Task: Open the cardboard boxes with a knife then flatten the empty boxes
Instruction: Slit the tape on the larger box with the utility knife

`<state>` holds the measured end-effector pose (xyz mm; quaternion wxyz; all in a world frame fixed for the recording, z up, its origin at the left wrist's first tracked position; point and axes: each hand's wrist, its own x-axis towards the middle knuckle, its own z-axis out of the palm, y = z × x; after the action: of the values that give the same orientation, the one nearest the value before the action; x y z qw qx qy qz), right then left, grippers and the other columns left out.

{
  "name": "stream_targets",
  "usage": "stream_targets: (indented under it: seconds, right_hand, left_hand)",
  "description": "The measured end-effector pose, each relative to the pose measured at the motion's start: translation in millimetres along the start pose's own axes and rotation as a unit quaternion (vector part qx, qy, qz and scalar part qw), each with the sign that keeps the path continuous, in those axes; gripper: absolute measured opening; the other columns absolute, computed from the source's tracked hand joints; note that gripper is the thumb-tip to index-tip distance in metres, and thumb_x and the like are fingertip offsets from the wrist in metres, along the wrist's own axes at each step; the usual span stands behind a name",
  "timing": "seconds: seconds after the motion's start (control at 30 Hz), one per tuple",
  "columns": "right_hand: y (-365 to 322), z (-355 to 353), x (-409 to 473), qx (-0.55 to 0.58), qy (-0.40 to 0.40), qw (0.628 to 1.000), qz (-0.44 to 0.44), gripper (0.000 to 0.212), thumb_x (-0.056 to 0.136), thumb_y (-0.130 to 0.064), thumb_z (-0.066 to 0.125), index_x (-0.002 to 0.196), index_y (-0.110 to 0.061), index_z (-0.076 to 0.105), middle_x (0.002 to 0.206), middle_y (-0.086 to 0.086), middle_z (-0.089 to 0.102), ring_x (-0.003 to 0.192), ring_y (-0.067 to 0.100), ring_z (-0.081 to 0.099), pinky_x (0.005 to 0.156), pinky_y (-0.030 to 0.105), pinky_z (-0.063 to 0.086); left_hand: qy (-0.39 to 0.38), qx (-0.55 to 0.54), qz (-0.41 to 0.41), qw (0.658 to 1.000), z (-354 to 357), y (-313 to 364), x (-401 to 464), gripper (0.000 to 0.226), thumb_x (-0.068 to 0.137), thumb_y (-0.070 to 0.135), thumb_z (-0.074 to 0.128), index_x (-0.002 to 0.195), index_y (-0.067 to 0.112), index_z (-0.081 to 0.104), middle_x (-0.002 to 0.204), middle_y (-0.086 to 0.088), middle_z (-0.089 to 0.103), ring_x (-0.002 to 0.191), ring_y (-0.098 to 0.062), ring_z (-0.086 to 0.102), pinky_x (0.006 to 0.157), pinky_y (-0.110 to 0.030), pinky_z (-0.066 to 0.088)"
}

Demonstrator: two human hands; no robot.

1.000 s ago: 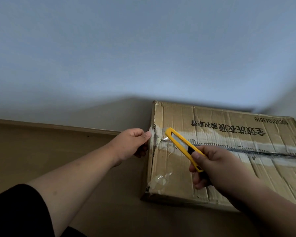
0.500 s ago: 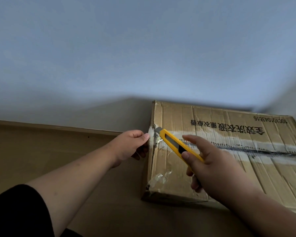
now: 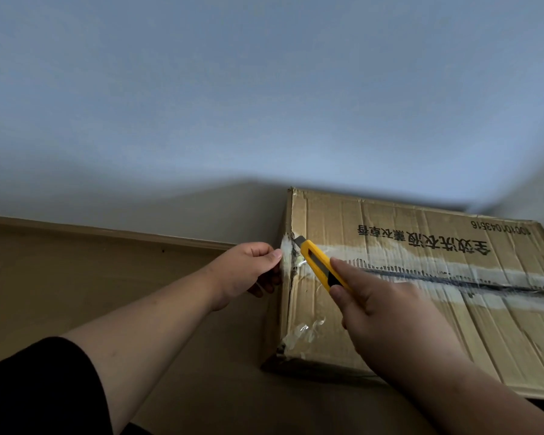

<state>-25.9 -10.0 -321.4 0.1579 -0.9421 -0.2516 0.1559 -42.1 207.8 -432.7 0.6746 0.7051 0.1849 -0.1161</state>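
Note:
A large brown cardboard box (image 3: 399, 312) lies on the floor at the right, its top seam covered by clear tape with a dark slit running along it. My right hand (image 3: 387, 312) grips a yellow utility knife (image 3: 321, 265), index finger laid along its back. The knife's tip sits at the left end of the seam, at the box's top left edge. My left hand (image 3: 248, 271) pinches the loose white tape end (image 3: 285, 255) on the box's left side, thumb against the tape.
The box stands against a pale blue-grey wall (image 3: 264, 105). A beige baseboard (image 3: 107, 232) runs along the wall to the left. Tan floor (image 3: 76, 293) lies open left of the box. A torn strip of clear tape (image 3: 302, 329) clings to the box's near left corner.
The knife has slid left along the seam until its tip reached the box's left edge. My right index finger has stretched out along the knife. My left hand has stayed at the tape end.

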Motion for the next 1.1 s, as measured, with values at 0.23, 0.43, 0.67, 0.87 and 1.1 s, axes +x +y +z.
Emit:
stream_targets:
  seconds: [0.23,0.43,0.67,0.87,1.1]
  right_hand:
    - [-16.9,6.6,-4.0,0.021,-0.033,0.999,0.001,0.055,0.097,-0.05,0.044,0.146,-0.048,0.019,0.081,-0.01,0.069,0.072,0.004,0.067,0.072,0.033,0.059]
    - [-22.6,7.5,-8.6,0.004,-0.03,1.0,-0.003,0.059,0.096,-0.053,0.041,0.148,-0.049,0.016,0.082,-0.012,0.068,0.08,0.003,0.065,0.076,0.034,0.056]
    - [-31.1,3.3,-14.0,-0.06,-0.03,0.998,0.0,0.057,0.099,-0.054,0.034,0.15,-0.052,0.009,0.073,-0.013,0.056,0.07,0.003,0.058,0.062,0.02,0.047]
    - [-31.0,4.3,-11.4,-0.11,-0.028,0.993,-0.007,0.058,0.1,-0.053,0.029,0.152,-0.048,0.004,0.074,-0.012,0.051,0.071,0.008,0.053,0.068,0.028,0.049]
    - [-27.9,12.1,-6.2,-0.146,-0.026,0.989,-0.016,0.059,0.1,-0.051,0.026,0.154,-0.042,0.003,0.075,-0.007,0.049,0.068,0.012,0.048,0.061,0.03,0.043]
  left_hand:
    - [-0.015,-0.012,-0.003,1.0,-3.5,-2.3,6.5,0.029,0.103,0.028,0.05,0.086,0.008,0.062,0.07,-0.004,0.065,0.065,-0.019,0.06,0.06,-0.03,0.047]
    - [-0.031,-0.018,0.003,0.999,-7.7,-6.7,10.9,0.032,0.102,0.03,0.05,0.079,0.011,0.061,0.071,-0.005,0.067,0.067,-0.02,0.061,0.063,-0.031,0.048]
    - [-0.039,-0.019,0.008,0.999,-8.4,-8.1,11.4,0.033,0.102,0.032,0.049,0.079,0.012,0.062,0.073,-0.006,0.068,0.069,-0.02,0.062,0.066,-0.034,0.048]
    - [-0.029,-0.021,0.001,0.999,-6.5,-7.5,9.7,0.035,0.102,0.032,0.049,0.074,0.014,0.061,0.071,-0.004,0.068,0.067,-0.02,0.062,0.064,-0.033,0.048]
    - [-0.019,-0.025,-0.005,0.999,-2.8,-6.1,8.3,0.036,0.102,0.034,0.049,0.074,0.014,0.061,0.07,-0.005,0.066,0.068,-0.022,0.061,0.065,-0.034,0.047]
